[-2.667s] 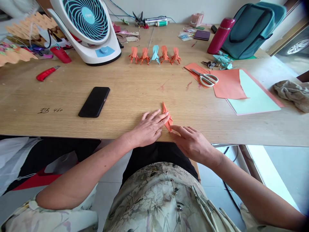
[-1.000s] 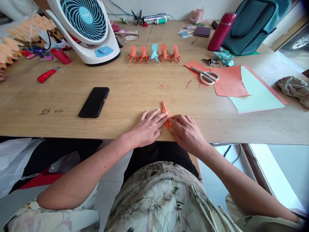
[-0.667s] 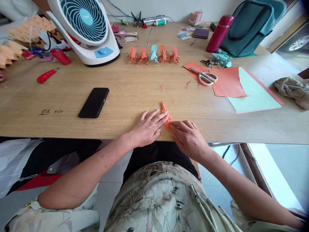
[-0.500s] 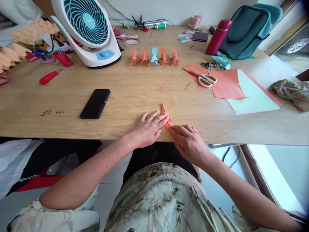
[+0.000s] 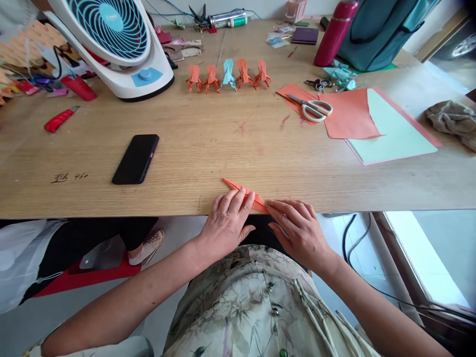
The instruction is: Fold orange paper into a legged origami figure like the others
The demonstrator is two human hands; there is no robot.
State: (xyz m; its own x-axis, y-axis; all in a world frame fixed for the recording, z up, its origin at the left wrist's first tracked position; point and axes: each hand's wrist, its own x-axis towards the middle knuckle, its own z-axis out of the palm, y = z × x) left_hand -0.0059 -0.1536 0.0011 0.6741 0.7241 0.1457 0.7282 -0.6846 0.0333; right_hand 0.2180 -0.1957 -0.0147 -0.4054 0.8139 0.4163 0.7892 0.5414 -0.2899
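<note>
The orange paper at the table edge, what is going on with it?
A person is folding it. The left hand presses the folded orange paper flat on the table, and the right hand touches its right end. Five finished paper figures stand in a row farther back.

A pale wooden table point(image 5: 230, 148) spans from 9 to 3 o'clock, with a white wall point(image 5: 265, 5) behind it at 12. At 4 o'clock, the light grey floor point(image 5: 431, 248) lies in bright daylight.
</note>
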